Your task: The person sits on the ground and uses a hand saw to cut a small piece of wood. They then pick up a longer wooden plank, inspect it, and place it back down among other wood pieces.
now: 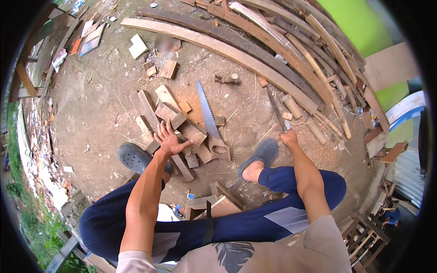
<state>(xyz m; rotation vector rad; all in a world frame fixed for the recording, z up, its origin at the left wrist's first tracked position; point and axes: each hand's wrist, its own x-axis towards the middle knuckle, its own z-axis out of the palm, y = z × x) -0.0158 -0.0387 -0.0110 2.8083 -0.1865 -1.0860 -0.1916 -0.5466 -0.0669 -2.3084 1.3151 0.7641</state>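
Observation:
My left hand (pixel 169 140) is open, its fingers spread over a pile of short wood offcuts (pixel 193 132); I cannot tell whether it presses on them. My right hand (pixel 288 137) is closed round the near end of a long, narrow, dark tool (pixel 275 108), which points away from me over the dirt. The grip hides its handle, so its exact kind is unclear. Between my hands lies a handsaw (pixel 208 111) with a bluish blade and a wooden handle (pixel 219 149) beside the offcuts.
Long planks and poles (pixel 255 54) stretch across the far right. A short wooden piece with a round end (pixel 227 79) lies beyond the saw. Round log pieces (pixel 292 105) rest beside the dark tool. My grey clogs (pixel 266 152) flank the offcuts, and more scraps (pixel 223 207) lie near my legs.

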